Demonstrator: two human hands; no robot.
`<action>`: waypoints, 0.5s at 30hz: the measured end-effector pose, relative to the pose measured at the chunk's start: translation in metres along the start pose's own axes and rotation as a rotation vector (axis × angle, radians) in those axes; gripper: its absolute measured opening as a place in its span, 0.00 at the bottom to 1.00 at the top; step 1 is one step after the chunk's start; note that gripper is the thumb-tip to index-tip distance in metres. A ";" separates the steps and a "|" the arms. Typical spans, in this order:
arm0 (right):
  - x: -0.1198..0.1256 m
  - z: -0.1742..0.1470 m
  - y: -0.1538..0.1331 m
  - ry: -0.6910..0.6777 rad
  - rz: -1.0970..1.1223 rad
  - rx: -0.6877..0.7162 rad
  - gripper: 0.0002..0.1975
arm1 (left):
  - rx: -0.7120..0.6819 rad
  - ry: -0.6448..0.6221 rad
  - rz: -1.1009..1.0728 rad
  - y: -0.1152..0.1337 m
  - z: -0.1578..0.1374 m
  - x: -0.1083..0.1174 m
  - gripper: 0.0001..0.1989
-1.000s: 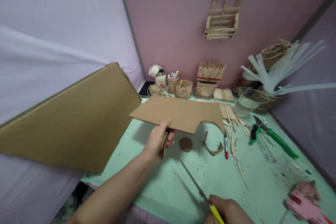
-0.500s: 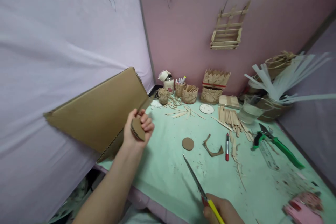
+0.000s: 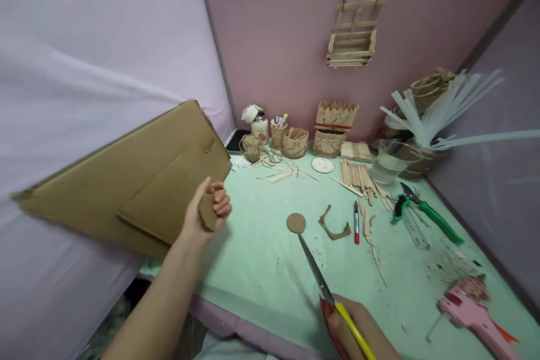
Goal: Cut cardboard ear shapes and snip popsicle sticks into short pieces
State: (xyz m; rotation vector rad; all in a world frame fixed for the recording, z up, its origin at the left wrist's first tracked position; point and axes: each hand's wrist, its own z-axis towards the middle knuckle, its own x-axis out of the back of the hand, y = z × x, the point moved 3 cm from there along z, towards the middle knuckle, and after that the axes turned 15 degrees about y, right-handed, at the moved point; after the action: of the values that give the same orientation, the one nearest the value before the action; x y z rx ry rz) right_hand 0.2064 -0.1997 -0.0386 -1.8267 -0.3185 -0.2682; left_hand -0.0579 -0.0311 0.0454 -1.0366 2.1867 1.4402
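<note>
My left hand is closed round a small piece of cardboard with a rounded edge, held above the left part of the table. In my right hand is a pair of scissors with yellow and red handles, its blades together and pointing away from me. The blade tips are at the near edge of a round cardboard disc lying on the table; I cannot tell if they touch. Right of the disc lies a curved cardboard offcut, then a red and grey marker.
A large folded cardboard sheet leans at the left. Wooden sticks, green-handled pruning shears and a pink glue gun lie to the right. Twine, a woven cup of markers and a water container stand at the back.
The large cardboard sheet has tilted down to the left, showing another flap. My left hand still holds its piece. The scissor tips have come up to the disc. The view has shifted right.
</note>
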 end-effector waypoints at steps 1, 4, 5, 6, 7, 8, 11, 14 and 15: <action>0.002 -0.002 -0.005 0.027 -0.001 -0.031 0.32 | 0.049 -0.009 0.059 -0.017 0.000 -0.005 0.14; 0.007 0.003 -0.025 0.108 0.026 -0.065 0.28 | 0.177 -0.046 0.245 -0.066 0.010 -0.027 0.14; 0.008 0.008 -0.034 0.132 0.049 -0.050 0.27 | 0.195 -0.039 0.304 -0.079 0.015 -0.034 0.15; 0.009 0.017 -0.042 0.153 0.076 -0.045 0.26 | 0.209 -0.036 0.345 -0.091 0.020 -0.042 0.16; 0.010 0.027 -0.050 0.187 0.104 -0.048 0.25 | 0.227 -0.040 0.377 -0.101 0.026 -0.049 0.16; 0.012 0.039 -0.057 0.230 0.127 -0.054 0.23 | 0.248 -0.046 0.401 -0.110 0.031 -0.055 0.17; 0.018 0.078 -0.073 0.414 0.177 0.026 0.18 | 0.246 -0.034 0.444 -0.128 0.042 -0.062 0.18; 0.013 0.109 -0.077 0.387 0.154 0.071 0.12 | 0.089 0.023 0.470 -0.133 0.047 -0.056 0.19; 0.009 0.115 -0.076 0.372 0.146 0.072 0.11 | 0.022 0.043 0.478 -0.133 0.048 -0.052 0.19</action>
State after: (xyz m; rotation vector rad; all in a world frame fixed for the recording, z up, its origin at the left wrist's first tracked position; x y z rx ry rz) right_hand 0.1904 -0.0683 0.0015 -1.6789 0.0642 -0.4791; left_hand 0.0682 0.0018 -0.0305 -0.5580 2.5946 1.5842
